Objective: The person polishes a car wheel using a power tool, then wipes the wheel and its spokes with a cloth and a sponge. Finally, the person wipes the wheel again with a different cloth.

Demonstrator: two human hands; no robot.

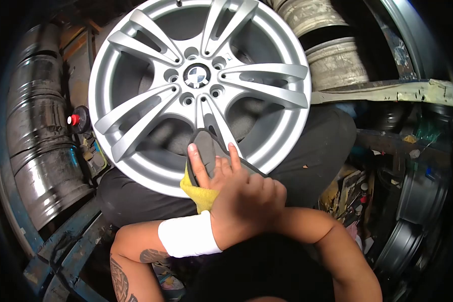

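A silver alloy wheel rim (101, 95) with twin spokes and a round BMW centre cap (197, 76) rests across my lap. My right hand (221, 171) presses a cloth (204, 138), grey on one side and yellow on the other, against the lower spoke. Two of its fingers are stretched out along the cloth and the middle ones are bent. My left hand (251, 199), slightly blurred, lies closed over my right wrist, hiding most of it. A white band (189, 235) wraps my left wrist.
Several shiny rims (40, 121) are stacked along the left. Dull, worn rims (337, 63) stand at the upper right above a pale rail (387, 93). More dark rims (420, 196) sit at the lower right beside clutter. A red-capped container (75, 120) stands at the left.
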